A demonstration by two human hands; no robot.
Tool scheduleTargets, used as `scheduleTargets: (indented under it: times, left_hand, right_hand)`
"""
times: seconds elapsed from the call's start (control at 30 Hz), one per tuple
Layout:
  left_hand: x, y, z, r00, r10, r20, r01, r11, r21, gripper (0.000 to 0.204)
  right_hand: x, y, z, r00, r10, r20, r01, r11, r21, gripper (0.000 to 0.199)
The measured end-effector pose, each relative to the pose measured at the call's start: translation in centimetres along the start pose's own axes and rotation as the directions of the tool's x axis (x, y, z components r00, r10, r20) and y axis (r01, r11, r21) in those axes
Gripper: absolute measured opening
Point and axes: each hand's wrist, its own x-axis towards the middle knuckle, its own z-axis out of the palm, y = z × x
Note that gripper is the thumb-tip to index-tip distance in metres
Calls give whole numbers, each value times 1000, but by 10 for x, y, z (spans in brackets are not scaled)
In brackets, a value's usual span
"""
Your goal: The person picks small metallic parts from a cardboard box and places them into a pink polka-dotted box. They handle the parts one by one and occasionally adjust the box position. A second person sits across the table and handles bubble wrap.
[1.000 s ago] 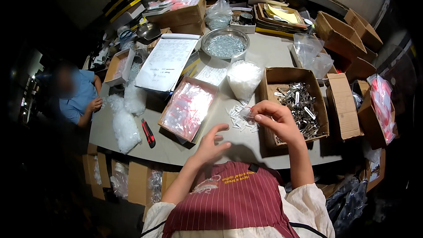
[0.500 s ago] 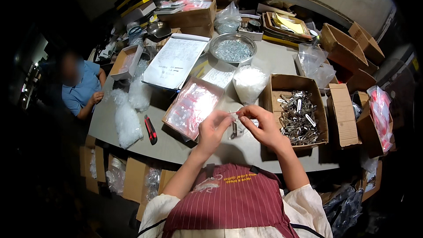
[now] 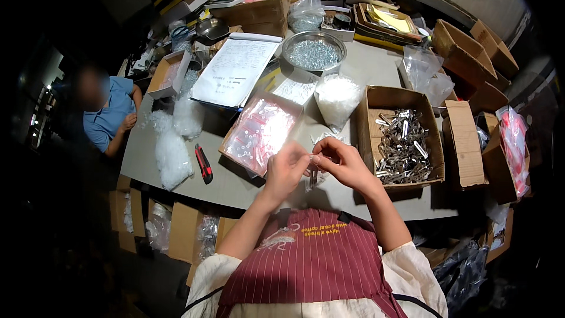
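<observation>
Above the near edge of the table, my left hand (image 3: 283, 172) and my right hand (image 3: 344, 166) meet at the top of a small clear plastic bag (image 3: 318, 180). The right thumb and finger pinch its upper edge. My left fingers close on the same edge, though that hand is partly blurred. A narrow dark metal piece (image 3: 313, 175) shows in the bag, hanging below my fingertips. Just left of my hands stands a cardboard box of flat clear bags with red lines (image 3: 263, 131). On the right, an open cardboard box (image 3: 372, 119) holds many slim metal pieces (image 3: 406, 147).
A cone-shaped bag of white bits (image 3: 338, 101) stands beyond my hands, with a metal bowl of small shiny parts (image 3: 313, 52) behind it. Clipboard papers (image 3: 235, 70), a red-black utility knife (image 3: 203, 165) and white filled bags (image 3: 172, 156) lie leftward. A person in blue (image 3: 109, 109) sits at far left.
My hands have come closer together at the bag's top edge, and the left one has shifted inward. The view has tilted slightly.
</observation>
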Motion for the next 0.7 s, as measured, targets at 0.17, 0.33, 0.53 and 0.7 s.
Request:
scheduleTargets:
  times: [0.17, 0.33, 0.53, 0.7]
  left_hand:
    - [1, 6, -1, 999, -18, 36, 13, 992, 123, 7]
    - [1, -5, -8, 995, -82, 62, 79, 996, 45, 6]
    - [7, -15, -20, 989, -142, 29, 145, 950, -276, 8]
    - [5, -17, -23, 969, -245, -19, 216, 885, -412, 10]
  right_hand:
    - [8, 9, -7, 989, 66, 130, -61, 997, -40, 22]
    - [12, 7, -8, 961, 137, 241, -156, 986, 61, 17]
    - [13, 12, -18, 959, 181, 216, -233, 940, 247, 11]
    - [17, 16, -11, 972, 157, 177, -210, 915, 345, 19]
